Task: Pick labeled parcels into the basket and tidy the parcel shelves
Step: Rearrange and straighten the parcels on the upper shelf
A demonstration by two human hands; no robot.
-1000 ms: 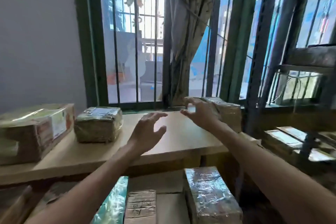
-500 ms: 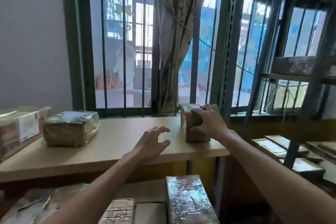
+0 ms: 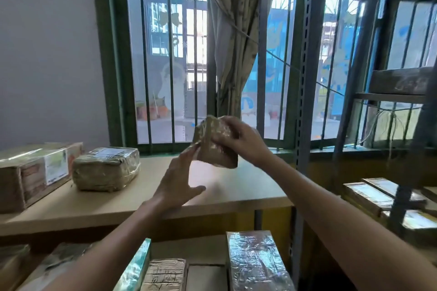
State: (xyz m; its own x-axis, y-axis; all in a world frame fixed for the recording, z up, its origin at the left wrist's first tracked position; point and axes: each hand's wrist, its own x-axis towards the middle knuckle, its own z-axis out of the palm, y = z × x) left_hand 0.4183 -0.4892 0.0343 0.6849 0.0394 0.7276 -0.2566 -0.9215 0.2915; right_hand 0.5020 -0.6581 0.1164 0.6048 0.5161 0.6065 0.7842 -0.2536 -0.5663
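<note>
The right hand (image 3: 246, 142) grips a small parcel (image 3: 217, 149), held tilted above the right end of the top shelf (image 3: 236, 192), while the left hand (image 3: 177, 182), fingers spread wide, reaches up to its lower left edge.

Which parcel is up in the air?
The small brown parcel, gripped by the right hand above the shelf; the wrapped parcel and labeled box sit on it.

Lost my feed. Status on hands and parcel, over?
Right hand grips small parcel above top shelf. Left hand open, touching it. No basket in view.
</note>
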